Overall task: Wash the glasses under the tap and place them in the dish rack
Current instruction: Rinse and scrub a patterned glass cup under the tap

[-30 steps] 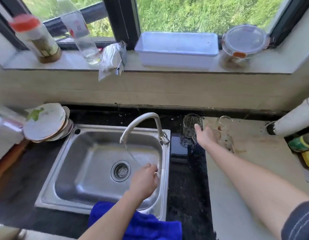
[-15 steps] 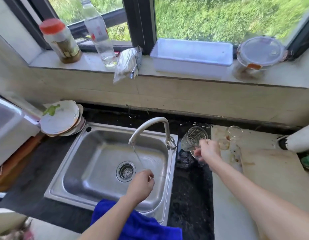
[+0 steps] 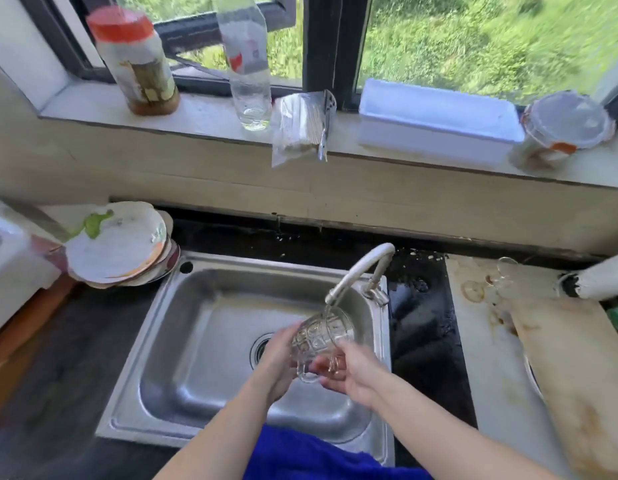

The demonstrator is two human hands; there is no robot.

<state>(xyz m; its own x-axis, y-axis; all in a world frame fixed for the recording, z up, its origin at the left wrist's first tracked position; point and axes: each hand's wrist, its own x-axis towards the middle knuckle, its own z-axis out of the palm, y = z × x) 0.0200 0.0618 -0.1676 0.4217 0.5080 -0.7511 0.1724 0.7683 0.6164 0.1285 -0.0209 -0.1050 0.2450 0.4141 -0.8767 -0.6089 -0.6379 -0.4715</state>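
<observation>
A clear patterned glass mug (image 3: 319, 337) is tilted under the tap spout (image 3: 357, 271), over the steel sink (image 3: 210, 323); water runs into its mouth. My right hand (image 3: 352, 374) grips it from the right, around the base and handle. My left hand (image 3: 276, 362) cups its left side with fingers curled round it. A second small clear glass (image 3: 504, 271) stands on the pale counter at the right, next to brown ring stains.
Stacked dirty plates (image 3: 117, 244) sit left of the sink. A blue cloth (image 3: 300, 455) hangs over the sink's front edge. A wooden board (image 3: 574, 375) lies at the right. Jar, bottle, bag, white tub and lidded container line the window sill.
My right hand lifted the mug off the dark counter and carried it left under the running tap. My left hand rose from the stream to hold the mug's side.
</observation>
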